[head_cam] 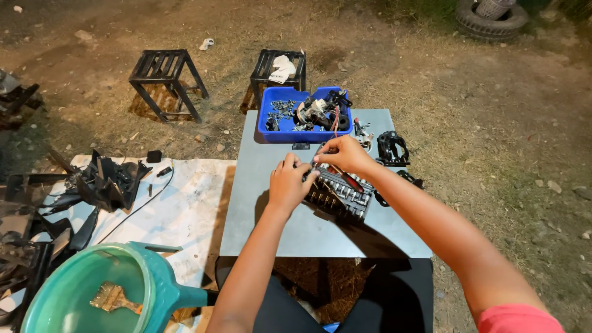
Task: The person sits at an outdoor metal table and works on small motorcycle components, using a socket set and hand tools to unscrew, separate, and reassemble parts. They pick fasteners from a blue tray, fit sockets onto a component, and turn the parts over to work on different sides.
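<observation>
Hands meet over an open socket set case (341, 192) that lies tilted on a grey metal table (296, 228), a little right of the table's middle. Left hand (288, 184) rests at the case's 9 o'clock edge, fingers curled and touching the near-left corner of the tray; whether it pinches a piece there I cannot tell. Right hand (343, 154) sits at the case's 12 o'clock edge, fingertips bunched together as if pinched on something small, though the piece itself is too small to make out. Rows of dark sockets fill the case, with a red-handled tool lying among them. At 12 o'clock from the hands, at the table's far edge, stands a blue plastic tray (271, 126) holding bolts, small metal parts and a wired black and silver assembly. At 2 o'clock from the case a black bracket-like part (392, 148) stands near the table's right edge, and another dark part (412, 180) lies at 3 o'clock, just beside the right forearm. Beyond the table, at 11 o'clock, two black metal stools (165, 80) stand on the dirt, one with a white cloth (282, 68) on top. At 9 o'clock a white sheet (185, 203) is spread on the ground with black plastic panels (105, 182) heaped on it. At 7 o'clock a teal plastic basin (80, 296) holds a paintbrush (114, 299). A tyre (490, 21) lies at 1 o'clock, far off.
</observation>
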